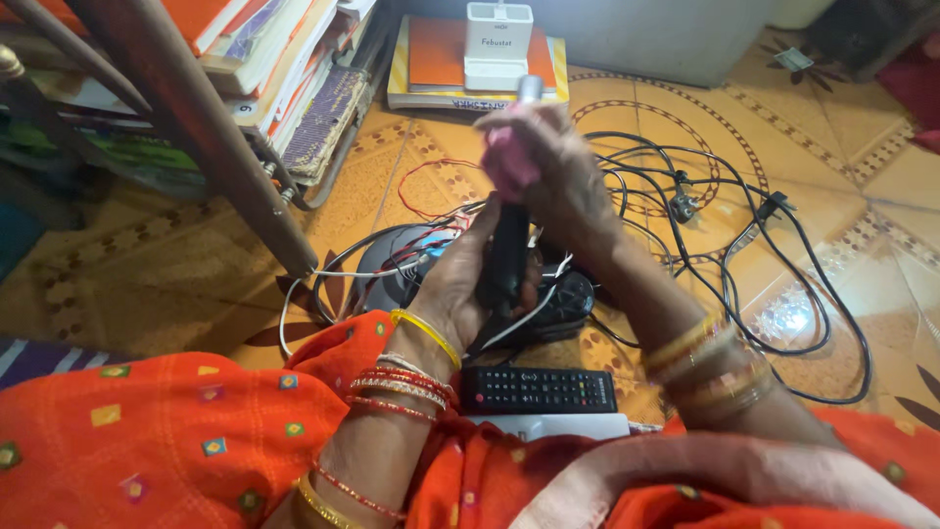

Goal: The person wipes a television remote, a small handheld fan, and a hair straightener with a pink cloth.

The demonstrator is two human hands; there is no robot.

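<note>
While both hands are raised over the patterned orange tiled floor (832,196), a slim black stick-shaped device (508,260) is gripped upright in the left hand (470,284), whose fingers are wrapped around its lower part. Its upper end is covered by the right hand (548,162), which is clamped on a pink cloth-like piece (509,162) pressed against the device; a small silver tip (530,89) is seen sticking out above the fingers. The two hands are thus held close together, one above the other, on the same object. Directly beneath them a round dark grey gadget (392,264) is lying among tangled black cables (744,255) and thin red wire (431,176). Nearer the person, a black remote control with rows of buttons (539,389) is resting against a white flat object (558,424) at the edge of the orange patterned garment (147,441). Farther back, a white box-shaped charger (498,44) is set on an orange book (441,59), and stacked books (274,59) are piled behind a brown wooden furniture leg (196,137).
</note>
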